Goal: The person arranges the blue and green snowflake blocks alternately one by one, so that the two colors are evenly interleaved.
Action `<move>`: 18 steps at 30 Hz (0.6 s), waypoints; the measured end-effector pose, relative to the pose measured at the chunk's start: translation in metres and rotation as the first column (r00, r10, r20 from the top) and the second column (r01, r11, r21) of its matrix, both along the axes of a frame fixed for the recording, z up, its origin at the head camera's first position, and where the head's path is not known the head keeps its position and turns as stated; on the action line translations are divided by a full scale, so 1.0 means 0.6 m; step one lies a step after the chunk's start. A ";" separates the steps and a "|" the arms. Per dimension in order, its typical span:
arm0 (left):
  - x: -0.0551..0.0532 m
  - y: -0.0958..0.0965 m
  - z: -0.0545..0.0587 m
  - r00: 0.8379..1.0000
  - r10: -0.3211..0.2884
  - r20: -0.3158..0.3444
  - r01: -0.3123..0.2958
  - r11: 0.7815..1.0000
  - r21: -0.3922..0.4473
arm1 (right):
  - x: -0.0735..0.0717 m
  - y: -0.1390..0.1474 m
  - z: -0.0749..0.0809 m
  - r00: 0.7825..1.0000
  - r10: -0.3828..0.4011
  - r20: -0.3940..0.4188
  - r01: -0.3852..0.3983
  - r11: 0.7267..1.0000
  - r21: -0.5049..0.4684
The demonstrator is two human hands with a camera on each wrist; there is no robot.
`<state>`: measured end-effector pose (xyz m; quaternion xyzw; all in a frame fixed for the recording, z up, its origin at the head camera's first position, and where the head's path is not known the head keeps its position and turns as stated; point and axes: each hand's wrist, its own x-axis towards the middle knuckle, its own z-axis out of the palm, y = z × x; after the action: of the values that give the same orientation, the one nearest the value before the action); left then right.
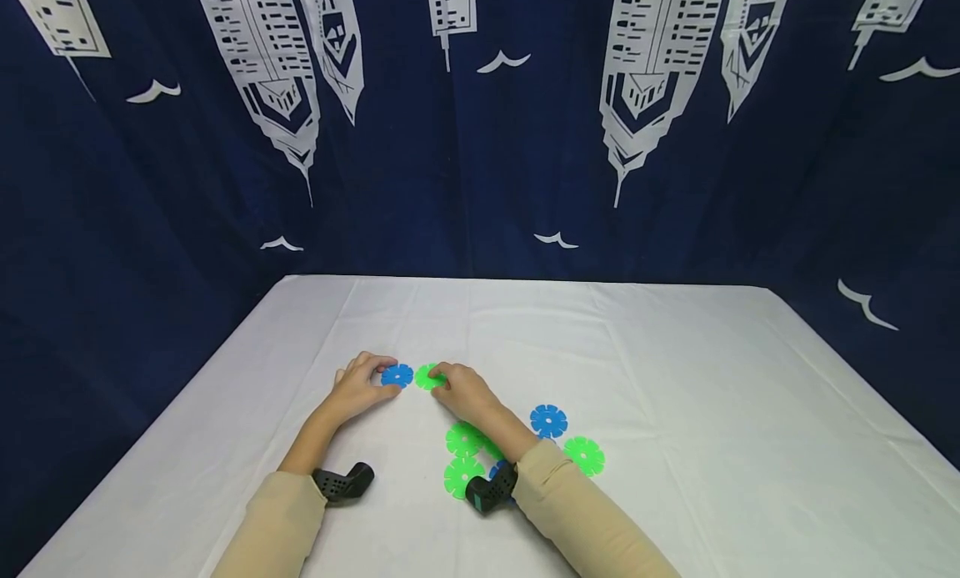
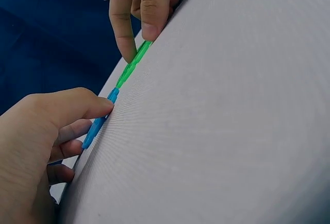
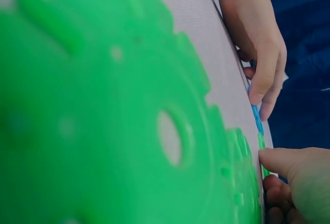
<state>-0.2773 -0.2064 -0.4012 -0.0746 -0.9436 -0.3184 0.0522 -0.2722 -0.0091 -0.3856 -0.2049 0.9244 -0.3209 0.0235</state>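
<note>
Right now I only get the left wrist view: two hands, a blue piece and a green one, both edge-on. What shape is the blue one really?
Observer: From the head camera, the blue piece is a round disc with a notched rim, rather like a flower.
Visitor: Pretty! Are there any more lying about?
Observer: Yes, several more discs, green and blue, lie on the table, some partly hidden by the right forearm.
Visitor: And is anything worn on the wrists?
Observer: Yes, a black device shows at each one.
</note>
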 end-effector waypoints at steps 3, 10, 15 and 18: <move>0.000 0.000 0.000 1.000 -0.001 0.001 0.001 1.000 0.000 | 0.000 0.000 0.001 1.000 0.009 -0.002 -0.009 1.000 0.007; -0.001 0.000 0.000 1.000 -0.004 0.011 0.004 1.000 -0.006 | 0.000 0.001 0.002 1.000 0.015 -0.010 -0.015 1.000 0.022; 0.000 -0.001 -0.001 1.000 -0.013 0.008 0.013 1.000 -0.010 | 0.001 0.002 0.002 0.999 0.029 -0.021 -0.029 0.999 0.034; 0.001 0.000 -0.002 1.000 -0.014 -0.001 0.014 1.000 -0.015 | 0.001 0.003 0.003 0.999 0.035 -0.027 -0.034 0.999 0.043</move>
<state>-0.2768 -0.2065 -0.4022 -0.0819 -0.9454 -0.3115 0.0497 -0.2718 -0.0072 -0.3839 -0.2247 0.9275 -0.2979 0.0207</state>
